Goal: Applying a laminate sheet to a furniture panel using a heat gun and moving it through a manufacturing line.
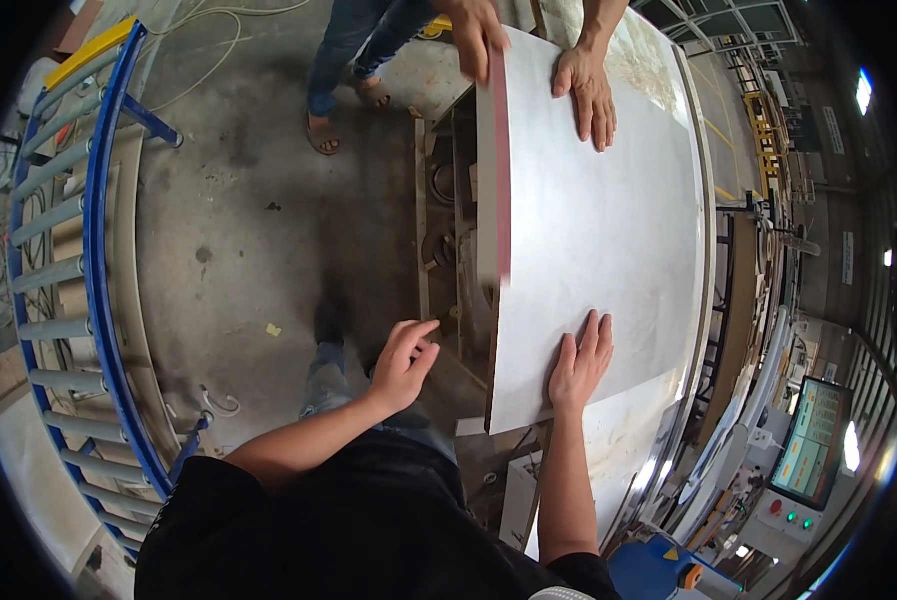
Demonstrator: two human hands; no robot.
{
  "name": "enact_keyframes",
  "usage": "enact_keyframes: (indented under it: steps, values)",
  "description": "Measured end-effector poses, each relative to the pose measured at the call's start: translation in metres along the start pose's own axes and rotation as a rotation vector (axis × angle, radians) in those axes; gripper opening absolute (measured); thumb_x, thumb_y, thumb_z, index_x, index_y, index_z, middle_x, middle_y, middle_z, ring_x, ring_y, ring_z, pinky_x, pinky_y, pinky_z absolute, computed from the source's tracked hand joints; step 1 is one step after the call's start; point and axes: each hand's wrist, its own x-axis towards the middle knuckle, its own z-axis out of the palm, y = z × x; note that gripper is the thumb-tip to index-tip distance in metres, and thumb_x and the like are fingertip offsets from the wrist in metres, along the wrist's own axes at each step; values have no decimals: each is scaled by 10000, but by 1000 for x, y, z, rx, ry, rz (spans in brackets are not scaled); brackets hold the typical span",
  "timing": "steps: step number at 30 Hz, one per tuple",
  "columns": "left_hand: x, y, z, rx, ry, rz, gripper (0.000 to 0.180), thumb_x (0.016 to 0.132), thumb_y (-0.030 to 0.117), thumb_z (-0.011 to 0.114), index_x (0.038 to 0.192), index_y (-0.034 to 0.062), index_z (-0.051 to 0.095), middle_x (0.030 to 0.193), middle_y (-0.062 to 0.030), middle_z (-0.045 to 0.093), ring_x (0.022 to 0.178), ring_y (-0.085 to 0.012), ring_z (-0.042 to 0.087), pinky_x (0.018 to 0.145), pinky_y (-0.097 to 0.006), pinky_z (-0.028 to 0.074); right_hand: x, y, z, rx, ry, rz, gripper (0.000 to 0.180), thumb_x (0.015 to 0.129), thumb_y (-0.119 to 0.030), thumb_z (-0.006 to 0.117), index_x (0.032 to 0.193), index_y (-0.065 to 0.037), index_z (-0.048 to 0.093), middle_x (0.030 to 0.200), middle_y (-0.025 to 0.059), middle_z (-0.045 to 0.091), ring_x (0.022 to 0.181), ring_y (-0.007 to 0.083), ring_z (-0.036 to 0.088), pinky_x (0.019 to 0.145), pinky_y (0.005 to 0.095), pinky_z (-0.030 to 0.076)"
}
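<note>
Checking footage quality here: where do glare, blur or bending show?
In the head view, the blue roller rack bows near the rim; in the head view, lights at far right glare white; also in the head view, the near end of the pink-edged strip looks smeared, likely motion blur.

The top edge cuts off the co-worker (353,45); the red-edged strip (498,185) seems blurred at its near end.

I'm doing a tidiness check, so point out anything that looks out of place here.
A small yellow scrap lies loose on the grey floor, left of the person's left hand; it looks like stray litter. No obvious damage shows on the pale panel under their right hand.
</note>
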Motion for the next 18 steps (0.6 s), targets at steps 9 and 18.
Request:
enact_keyframes:
  steps: [9,18]
  values:
    - [-6,-62,-28,82,130,-148,277,908,159,557,1167,61,544,1033,-87,520,803,-146,558,713,-253,466,0,3,-1,11,22,6,519,894,-279,453,1359,-56,390,1435,202,296,1327,334,266,1105,462,132]
    - [-43,-55,-20,125,130,-216,316,919,142,537,1221,55,516,1042,-73,514,852,-121,523,753,-236,443,-4,11,1,20,50,-17,507,900,-284,458,1357,-73,399,1429,204,302,1317,335,278,1103,466,140]
